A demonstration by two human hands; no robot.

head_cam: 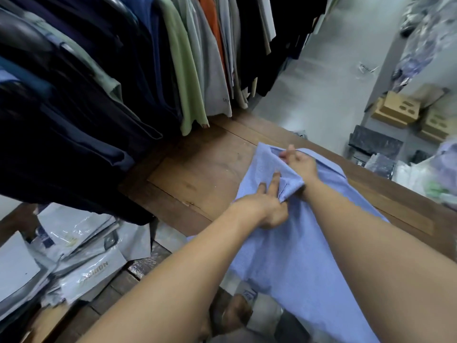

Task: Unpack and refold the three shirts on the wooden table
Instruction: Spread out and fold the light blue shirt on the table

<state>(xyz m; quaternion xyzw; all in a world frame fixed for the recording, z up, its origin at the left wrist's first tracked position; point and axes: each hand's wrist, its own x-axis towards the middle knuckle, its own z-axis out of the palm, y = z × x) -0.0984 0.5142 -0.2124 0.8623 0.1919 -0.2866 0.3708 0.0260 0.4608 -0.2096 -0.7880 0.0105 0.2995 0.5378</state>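
blue shirt (296,243), hung clothes (123,70) overhanging wooden table (197,174)

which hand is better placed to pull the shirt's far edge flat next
Right, probably. The right hand pinches the shirt at its far edge; the left hand grips a fold nearer the body.

wooden table (197,174): dark plank frame around a lighter inset panel, with scuffs and pale specks on the wood to my left. light blue shirt (296,248) lies directly on it, on my right side. Its collar end is bunched up toward the far edge, and its lower end hangs off the near edge in front of me.
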